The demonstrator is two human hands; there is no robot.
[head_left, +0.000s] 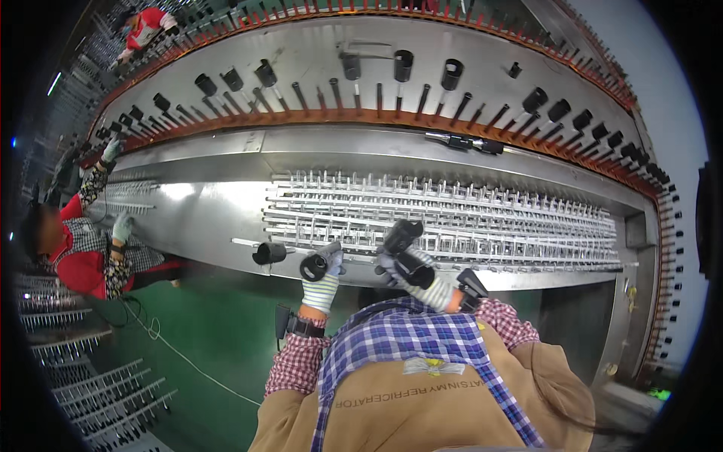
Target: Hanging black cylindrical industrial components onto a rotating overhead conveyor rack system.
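My left hand (321, 292), in a striped work glove, is closed around a black hollow cylinder (312, 267) at the bench's front edge. My right hand (433, 294), gloved likewise, grips a black cylinder (414, 270); a second black cylinder (401, 234) sits just beyond it, touching or nearly so, and I cannot tell whether the fingers hold both. Left of my left hand, another black cylinder (269, 253) lies on its side near the edge. Beyond both hands, silver metal racks (444, 218) with many short prongs are laid along the bench.
Behind the bench, a curved rust-coloured track (354, 116) carries upright spindles, several topped with black cylinders (404, 66). A black and silver tool (467, 143) rests on the metal ledge. At the left, a co-worker in red (79, 252) reaches toward the track. More racks (113, 399) stand lower left.
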